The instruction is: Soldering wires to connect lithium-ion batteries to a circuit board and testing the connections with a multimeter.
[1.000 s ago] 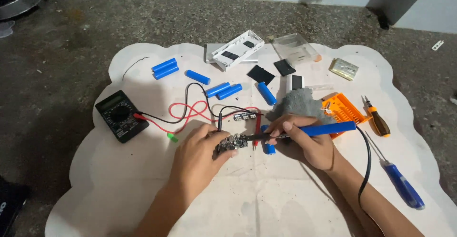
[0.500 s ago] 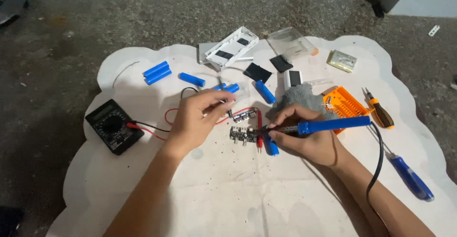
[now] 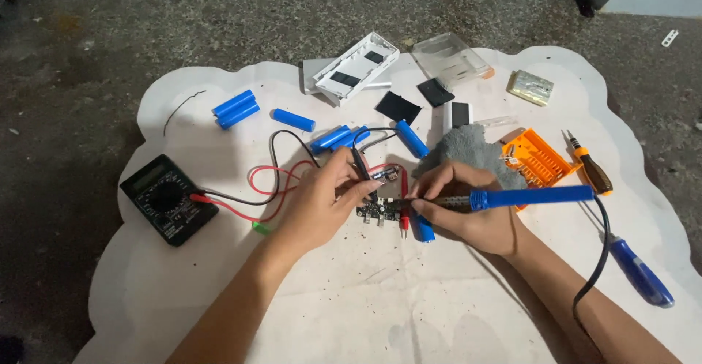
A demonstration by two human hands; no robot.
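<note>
My left hand (image 3: 320, 197) pinches the black probe (image 3: 360, 165) of a multimeter, its tip pointing down at a small dark circuit board (image 3: 376, 212) on the white mat. My right hand (image 3: 468, 214) grips a blue-handled soldering iron (image 3: 530, 196) like a pen, its metal tip resting at the board's right edge. A red probe (image 3: 404, 197) lies upright beside the board. The black multimeter (image 3: 168, 198) sits to the left, joined by red and black leads (image 3: 256, 188). A blue cylindrical cell (image 3: 424, 229) lies under my right fingers.
More blue cells (image 3: 235, 109) lie scattered behind the board. A white case (image 3: 356, 68), clear box (image 3: 453, 57), black pads (image 3: 398, 106), grey cloth (image 3: 468, 147), orange bit holder (image 3: 537, 160) and two screwdrivers (image 3: 643, 275) surround the spot. Rough concrete floor (image 3: 88, 57) borders the mat (image 3: 351, 313).
My left hand left the board, reached toward the leads, picked up the black probe and brought it back over the board. My right hand kept the soldering iron at the board.
</note>
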